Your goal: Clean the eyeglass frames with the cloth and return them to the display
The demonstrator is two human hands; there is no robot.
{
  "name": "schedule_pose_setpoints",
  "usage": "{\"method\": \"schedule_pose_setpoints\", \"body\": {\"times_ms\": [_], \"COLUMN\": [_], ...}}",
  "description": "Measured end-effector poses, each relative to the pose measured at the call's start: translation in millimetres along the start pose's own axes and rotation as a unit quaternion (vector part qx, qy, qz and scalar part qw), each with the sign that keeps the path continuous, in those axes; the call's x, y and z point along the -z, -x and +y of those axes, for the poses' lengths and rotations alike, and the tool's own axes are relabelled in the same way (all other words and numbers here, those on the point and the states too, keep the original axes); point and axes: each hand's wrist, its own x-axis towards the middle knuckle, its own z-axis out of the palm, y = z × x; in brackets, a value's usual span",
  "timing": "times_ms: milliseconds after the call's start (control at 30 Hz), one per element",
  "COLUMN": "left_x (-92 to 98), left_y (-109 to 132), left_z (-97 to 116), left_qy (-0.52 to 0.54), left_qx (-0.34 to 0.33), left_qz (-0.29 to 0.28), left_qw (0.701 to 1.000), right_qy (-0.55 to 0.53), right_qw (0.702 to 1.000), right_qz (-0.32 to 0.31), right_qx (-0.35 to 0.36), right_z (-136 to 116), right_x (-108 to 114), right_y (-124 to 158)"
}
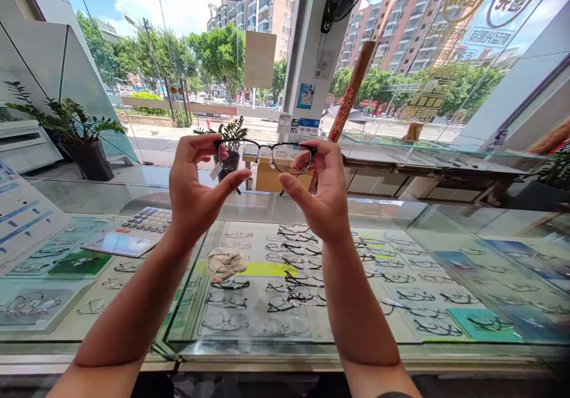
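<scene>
A pair of eyeglasses (266,145) with a dark upper rim and clear lenses is held up level above the glass counter. My left hand (196,178) grips its left end, fingers at the corner of the frame and thumb stretched beneath the lens. At the other end my right hand (323,187) grips the right corner, its thumb also below the lens. The temple tips point down behind the lenses. On the counter below lies a crumpled beige cloth (227,263), apart from both hands.
Under the glass display counter (249,350) lie rows of eyeglass frames (307,246). A calculator (129,231) rests on the counter at left, near a printed sheet (22,220). Beyond stand a potted plant (86,154), a pillar (312,83) and large windows onto a street.
</scene>
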Motion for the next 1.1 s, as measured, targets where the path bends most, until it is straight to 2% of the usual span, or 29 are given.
{"method": "schedule_pose_setpoints", "body": {"times_ms": [200,433,733,1100], "left_x": [0.2,-0.1,-0.7,-2.9], "left_y": [-1,-2,-5,-3], "left_z": [-5,-6,-12,-10], "left_qy": [-0.01,-0.027,-0.029,-0.049], "left_qx": [0.0,0.004,0.013,0.014], "left_qz": [-0.003,0.008,-0.02,0.011], "left_qw": [1.0,1.0,0.999,0.999], "right_qy": [0.04,0.027,0.055,0.067], "right_qw": [0.999,0.998,0.997,0.995], "right_qz": [-0.003,-0.017,-0.001,-0.005], "right_qx": [-0.028,-0.056,-0.063,-0.077], "right_z": [-10,-12,-11,-9], "right_x": [6,10,13,13], "right_y": [-1,-3,-4,-4]}}
